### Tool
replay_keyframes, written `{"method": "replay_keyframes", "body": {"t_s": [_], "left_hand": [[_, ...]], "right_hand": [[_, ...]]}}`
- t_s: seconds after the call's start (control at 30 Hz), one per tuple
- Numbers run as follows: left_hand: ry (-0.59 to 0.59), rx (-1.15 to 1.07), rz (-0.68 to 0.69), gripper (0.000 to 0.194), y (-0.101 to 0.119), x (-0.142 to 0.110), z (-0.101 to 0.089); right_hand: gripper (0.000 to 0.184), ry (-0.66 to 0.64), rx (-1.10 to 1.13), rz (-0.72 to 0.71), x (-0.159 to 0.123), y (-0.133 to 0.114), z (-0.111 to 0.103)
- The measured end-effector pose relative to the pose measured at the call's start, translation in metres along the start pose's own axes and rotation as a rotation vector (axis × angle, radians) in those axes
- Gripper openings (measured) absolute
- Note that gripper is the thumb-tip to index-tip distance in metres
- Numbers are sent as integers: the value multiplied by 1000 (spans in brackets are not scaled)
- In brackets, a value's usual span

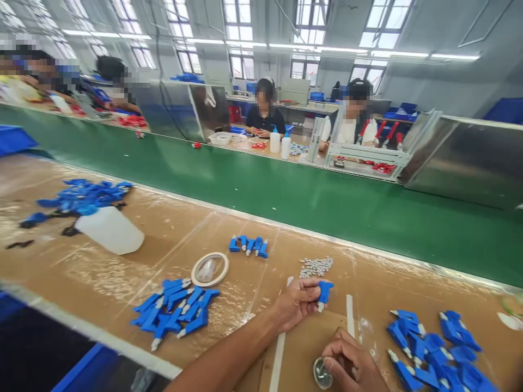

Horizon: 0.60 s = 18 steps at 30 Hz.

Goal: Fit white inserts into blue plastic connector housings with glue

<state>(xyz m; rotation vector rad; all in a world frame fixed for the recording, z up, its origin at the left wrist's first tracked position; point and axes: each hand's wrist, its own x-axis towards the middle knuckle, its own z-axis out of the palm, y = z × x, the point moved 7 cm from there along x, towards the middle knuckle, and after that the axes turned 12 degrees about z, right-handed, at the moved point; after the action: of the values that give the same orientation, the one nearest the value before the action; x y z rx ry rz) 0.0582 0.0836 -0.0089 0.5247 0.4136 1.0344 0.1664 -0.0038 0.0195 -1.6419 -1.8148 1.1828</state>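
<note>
Pinching 1 blue part [326,292] in left hand [297,302], right hand [351,358] at dish [320,375] edge, grip unclear, cardboard [304,351] between

A factory; workers [265,121] line a green belt [245,185].

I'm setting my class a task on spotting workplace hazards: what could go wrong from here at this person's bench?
1. The loose pale pieces lie just beyond the left hand, so a careless move might scatter them.
2. The right hand is at a small round dish; a knock could tip it.
3. The blue part is held near one end by the fingers, so it might slip.
</note>
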Motion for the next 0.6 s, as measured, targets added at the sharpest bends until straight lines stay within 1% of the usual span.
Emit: {"method": "replay_keyframes", "body": {"t_s": [0.07,0.17,0.27,0.37,0.43,0.5,0.6], "left_hand": [[-32,7,-36,50,-4,-4,2],[-60,27,-78,47,-11,-7,3],[-58,46,-95,49,-15,-9,3],[-51,55,-98,52,-15,-9,4],[-45,56,-102,52,-16,-10,5],[-43,57,-118,51,-19,-12,6],[-45,51,-139,50,-25,-13,6]], "right_hand": [[50,-2,140,84,-1,-1,-5],[49,-41,336,167,-1,2,-7],[48,-98,466,205,-2,8,-6],[44,-98,579,225,-1,12,-9],[43,-44,646,217,-1,13,-17],[41,60,663,175,0,10,-31],[34,258,509,53,-1,0,-58]]}}
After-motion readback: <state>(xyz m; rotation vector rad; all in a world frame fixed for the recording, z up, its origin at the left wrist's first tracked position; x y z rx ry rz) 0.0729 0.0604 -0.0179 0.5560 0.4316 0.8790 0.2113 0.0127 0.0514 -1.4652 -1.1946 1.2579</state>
